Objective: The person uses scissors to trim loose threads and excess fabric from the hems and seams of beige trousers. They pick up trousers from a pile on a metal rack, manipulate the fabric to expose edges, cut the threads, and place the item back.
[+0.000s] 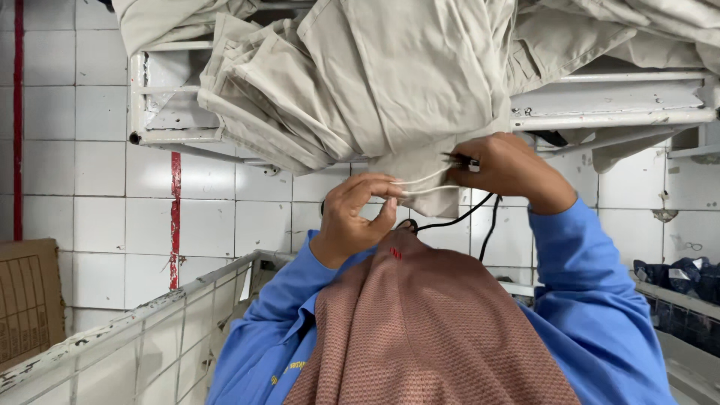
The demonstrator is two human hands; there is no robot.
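Reddish woven cloth [427, 330] nearest, both hands pinching white cord [424, 185] under hanging beige garments [375, 82], wire basket [150, 330] below.

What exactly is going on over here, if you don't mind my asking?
A person in blue sleeves works on a beige cloth garment draped over a white metal rack. The left hand pinches thin white cords at the garment's hem, while the right hand grips a small dark tool with a black cable.
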